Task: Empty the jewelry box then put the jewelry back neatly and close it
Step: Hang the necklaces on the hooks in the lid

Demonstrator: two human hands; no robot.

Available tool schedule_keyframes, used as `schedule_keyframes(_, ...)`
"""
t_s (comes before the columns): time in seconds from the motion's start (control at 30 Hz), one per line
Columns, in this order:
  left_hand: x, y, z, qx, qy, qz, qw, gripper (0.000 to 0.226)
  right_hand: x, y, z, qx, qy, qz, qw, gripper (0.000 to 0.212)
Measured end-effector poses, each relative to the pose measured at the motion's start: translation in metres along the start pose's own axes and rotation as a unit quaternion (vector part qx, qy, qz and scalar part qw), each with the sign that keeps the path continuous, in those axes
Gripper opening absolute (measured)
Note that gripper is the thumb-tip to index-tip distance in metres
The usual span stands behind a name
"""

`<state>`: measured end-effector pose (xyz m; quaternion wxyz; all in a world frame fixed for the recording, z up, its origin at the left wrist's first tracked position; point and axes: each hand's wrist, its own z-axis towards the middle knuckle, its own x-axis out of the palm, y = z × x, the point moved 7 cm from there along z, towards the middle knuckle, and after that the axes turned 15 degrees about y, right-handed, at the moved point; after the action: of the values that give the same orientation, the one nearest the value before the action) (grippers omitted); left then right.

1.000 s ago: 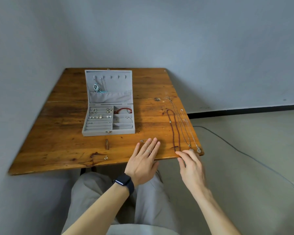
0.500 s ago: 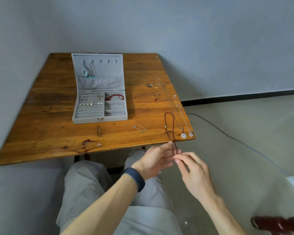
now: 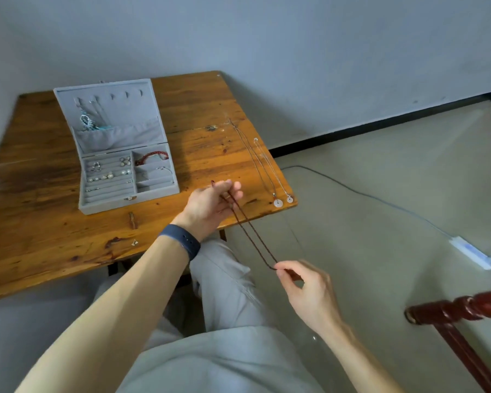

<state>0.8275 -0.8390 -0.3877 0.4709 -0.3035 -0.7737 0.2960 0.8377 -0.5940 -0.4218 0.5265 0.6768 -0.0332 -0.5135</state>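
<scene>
Head view.

- **Dark red cord necklace** (image 3: 252, 236): doubled and drawn taut in the air between both hands, clear of the table (image 3: 40, 236).
- **Left hand** (image 3: 210, 204): above the table's near edge, fingers curled round the cord's upper end.
- **Right hand** (image 3: 306, 287): off the table, beyond its near right corner. Thumb and forefinger appear to pinch the lower loop, though blur softens the detail.
- **Long axis:** slants from the left hand down and off the table to the right hand.
- **Jewelry box** (image 3: 131, 204): open, lid upright, set toward the far edge, to the left of and beyond the left hand. That hand is the nearer one, so a move to the box would likely lead from its end.
- **Two silver pendant necklaces** (image 3: 267, 177): laid along the right edge.
</scene>
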Motion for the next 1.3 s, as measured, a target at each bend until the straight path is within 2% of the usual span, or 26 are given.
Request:
schedule_keyframes(0.1, -0.016, -0.036, -0.004, 0.025, -0.008, 0.054, 0.998, 0.011, 0.006, -0.004, 0.001, 0.021, -0.008, 0.017, 1.0, 0.02)
schedule_keyframes(0.17, -0.026, -0.062, -0.01, 0.037, -0.02, 0.167, 0.985, 0.015, 0.011, -0.004, 0.006, 0.038, -0.006, 0.037, 0.999, 0.019)
schedule_keyframes(0.23, -0.034, -0.086, -0.016, 0.043, -0.044, 0.321, 0.945, 0.021, 0.016, -0.001, 0.016, 0.062, 0.0, 0.091, 0.994, 0.016)
schedule_keyframes(0.3, -0.04, -0.113, -0.024, 0.065, -0.082, 0.426, 0.899, 0.021, 0.022, 0.005, 0.03, 0.081, -0.001, 0.16, 0.984, 0.013)
schedule_keyframes(0.33, -0.042, -0.128, -0.03, 0.08, -0.105, 0.476, 0.87, 0.017, 0.024, 0.009, 0.039, 0.088, -0.009, 0.193, 0.977, 0.013)
schedule_keyframes(0.4, -0.037, -0.155, -0.041, 0.105, -0.129, 0.59, 0.79, 0.01, 0.028, 0.016, 0.057, 0.1, -0.03, 0.259, 0.96, 0.015)
schedule_keyframes(0.5, -0.034, -0.185, -0.057, 0.112, -0.123, 0.713, 0.682, 0.01, 0.029, 0.024, 0.083, 0.113, -0.048, 0.324, 0.938, 0.024)
schedule_keyframes(0.6, -0.043, -0.215, -0.074, 0.13, -0.141, 0.819, 0.541, 0.021, 0.035, 0.032, 0.112, 0.102, -0.012, 0.331, 0.938, 0.028)
schedule_keyframes(0.67, -0.056, -0.236, -0.087, 0.131, -0.163, 0.845, 0.492, 0.023, 0.041, 0.039, 0.134, 0.082, 0.017, 0.291, 0.953, 0.025)
schedule_keyframes(0.7, -0.065, -0.246, -0.092, 0.129, -0.174, 0.844, 0.491, 0.024, 0.042, 0.043, 0.145, 0.075, 0.028, 0.264, 0.961, 0.022)
schedule_keyframes(0.73, -0.073, -0.256, -0.098, 0.128, -0.185, 0.83, 0.51, 0.023, 0.044, 0.048, 0.157, 0.071, 0.037, 0.24, 0.967, 0.02)
schedule_keyframes(0.83, -0.095, -0.278, -0.109, 0.111, -0.198, 0.751, 0.62, 0.01, 0.048, 0.063, 0.195, 0.053, 0.059, 0.176, 0.981, 0.018)
schedule_keyframes(0.97, -0.113, -0.3, -0.116, 0.124, -0.2, 0.673, 0.701, 0.014, 0.059, 0.094, 0.253, 0.017, 0.067, 0.094, 0.993, 0.012)
schedule_keyframes(1.1, -0.12, -0.328, -0.117, 0.147, -0.202, 0.624, 0.741, 0.02, 0.072, 0.138, 0.313, -0.041, 0.055, 0.016, 0.998, 0.013)
schedule_keyframes(1.3, -0.122, -0.38, -0.11, 0.203, -0.217, 0.592, 0.749, 0.02, 0.106, 0.205, 0.391, -0.128, 0.086, -0.088, 0.984, 0.009)
